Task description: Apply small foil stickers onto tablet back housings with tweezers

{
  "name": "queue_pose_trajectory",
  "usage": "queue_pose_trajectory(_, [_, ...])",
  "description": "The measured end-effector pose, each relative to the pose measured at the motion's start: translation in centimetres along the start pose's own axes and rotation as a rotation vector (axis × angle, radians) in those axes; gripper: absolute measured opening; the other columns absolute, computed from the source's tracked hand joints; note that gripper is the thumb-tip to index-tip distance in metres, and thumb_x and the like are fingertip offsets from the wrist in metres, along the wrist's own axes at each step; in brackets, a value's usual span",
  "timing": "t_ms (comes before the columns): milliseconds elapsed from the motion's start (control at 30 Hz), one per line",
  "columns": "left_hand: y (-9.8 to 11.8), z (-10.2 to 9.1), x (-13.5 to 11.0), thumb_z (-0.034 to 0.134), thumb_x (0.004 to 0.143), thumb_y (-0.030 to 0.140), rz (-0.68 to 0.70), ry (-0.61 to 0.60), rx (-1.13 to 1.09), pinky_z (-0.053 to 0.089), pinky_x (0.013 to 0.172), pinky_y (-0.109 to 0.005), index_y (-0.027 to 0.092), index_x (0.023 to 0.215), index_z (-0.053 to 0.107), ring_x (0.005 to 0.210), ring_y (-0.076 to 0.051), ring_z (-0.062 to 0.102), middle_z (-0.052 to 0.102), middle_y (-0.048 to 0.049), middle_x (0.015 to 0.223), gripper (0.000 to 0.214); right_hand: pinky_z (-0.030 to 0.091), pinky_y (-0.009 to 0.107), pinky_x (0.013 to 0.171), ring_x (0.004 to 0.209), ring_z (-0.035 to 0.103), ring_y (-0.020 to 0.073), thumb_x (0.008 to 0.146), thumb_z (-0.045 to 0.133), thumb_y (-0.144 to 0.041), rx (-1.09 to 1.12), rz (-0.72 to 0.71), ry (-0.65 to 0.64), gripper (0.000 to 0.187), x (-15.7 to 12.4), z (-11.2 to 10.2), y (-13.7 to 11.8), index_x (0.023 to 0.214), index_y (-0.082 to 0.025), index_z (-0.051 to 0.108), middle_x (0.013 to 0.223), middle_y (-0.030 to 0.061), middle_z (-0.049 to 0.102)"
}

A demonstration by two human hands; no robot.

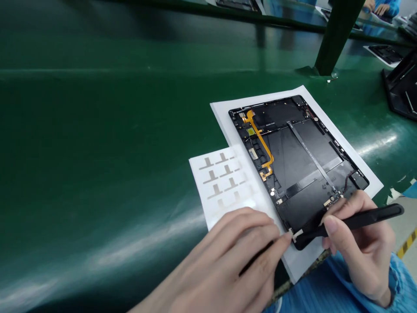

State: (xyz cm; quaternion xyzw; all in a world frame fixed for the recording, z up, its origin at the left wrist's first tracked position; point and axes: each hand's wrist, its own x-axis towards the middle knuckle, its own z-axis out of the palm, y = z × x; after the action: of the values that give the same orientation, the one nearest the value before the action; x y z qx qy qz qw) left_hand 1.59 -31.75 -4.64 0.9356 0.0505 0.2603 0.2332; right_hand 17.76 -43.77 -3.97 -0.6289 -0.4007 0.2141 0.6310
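Note:
A black tablet back housing [309, 148] lies on white paper, its inside facing up, with an orange flex cable [262, 141] and a grey ribbon cable [311, 156]. My right hand [361, 248] is closed around black tweezers [368, 217], whose tips point at the housing's near corner. A small pale strip [297, 235] sits at that corner by the tips. My left hand [234, 261] has its fingers stretched out, one fingertip touching the corner beside the strip. Its thumb is not clearly visible. Under the left fingers lies a white sheet of grey T-shaped stickers [216, 174], partly covered.
A green work surface [97, 143] spreads to the left. A dark green post [339, 39] rises behind the housing. At the right stands a black stand [404, 82]. Another housing [386, 54] lies far right. A co-worker's hands [378, 8] show at the top right.

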Motion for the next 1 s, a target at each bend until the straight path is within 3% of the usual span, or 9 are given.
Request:
queue_pose_trajectory(233, [-0.3,0.2,-0.6,0.04,0.094,0.003,-0.058,-0.022,0.058,0.05,0.102,-0.04,0.021,0.121,0.064,0.12,-0.025,0.05,0.06,-0.0079,0.121,0.04,0.036,0.024,0.044,0.052,0.046,0.0108,0.094,0.063,-0.014,-0.021,0.021,-0.008,0.015,-0.3,0.1,0.0,0.083,-0.023,0.059,0.069,-0.0028,0.052])
queue_pose_trajectory(400, [-0.2,0.2,-0.5,0.038,0.096,0.003,-0.034,0.001,0.04,0.047,0.105,-0.039,0.019,0.119,0.063,0.123,-0.024,0.047,0.059,-0.0074,0.122,0.037,0.035,0.026,0.044,0.051,0.045,0.0114,0.095,0.064,-0.017,-0.002,0.029,-0.023,0.013,-0.4,0.2,0.1,0.085,-0.024,0.059,0.07,-0.0024,0.052])
queue_pose_trajectory(600, [0.1,0.2,-0.1,0.038,0.1,0.005,-0.048,-0.02,0.071,0.043,0.108,-0.038,0.016,0.117,0.063,0.124,-0.024,0.046,0.061,-0.007,0.121,0.032,0.036,0.025,0.044,0.053,0.046,0.011,0.091,0.063,-0.009,0.001,0.02,-0.028,0.017,-0.5,0.3,0.2,0.088,-0.025,0.058,0.073,-0.0024,0.052])
queue_pose_trajectory(867, [-0.1,0.8,0.0,0.037,0.098,0.0,0.011,0.004,0.063,0.034,0.115,-0.035,0.015,0.115,0.064,0.125,-0.021,0.051,0.069,-0.0026,0.115,0.036,0.054,0.027,0.057,0.06,0.064,0.0138,0.08,0.061,0.004,-0.129,-0.255,0.008,0.031,-0.8,0.5,0.9,0.091,-0.025,0.057,0.073,-0.0022,0.062])
queue_pose_trajectory(1000, [-0.1,0.7,-0.1,0.034,0.105,0.009,0.009,-0.005,0.049,0.023,0.122,-0.032,0.015,0.116,0.065,0.123,-0.016,0.054,0.07,-0.0005,0.117,0.033,0.055,0.026,0.059,0.059,0.066,0.0127,0.08,0.061,0.004,-0.082,-0.242,0.014,0.03,-1.0,0.5,1.0,0.09,-0.024,0.057,0.073,-0.0028,0.062])
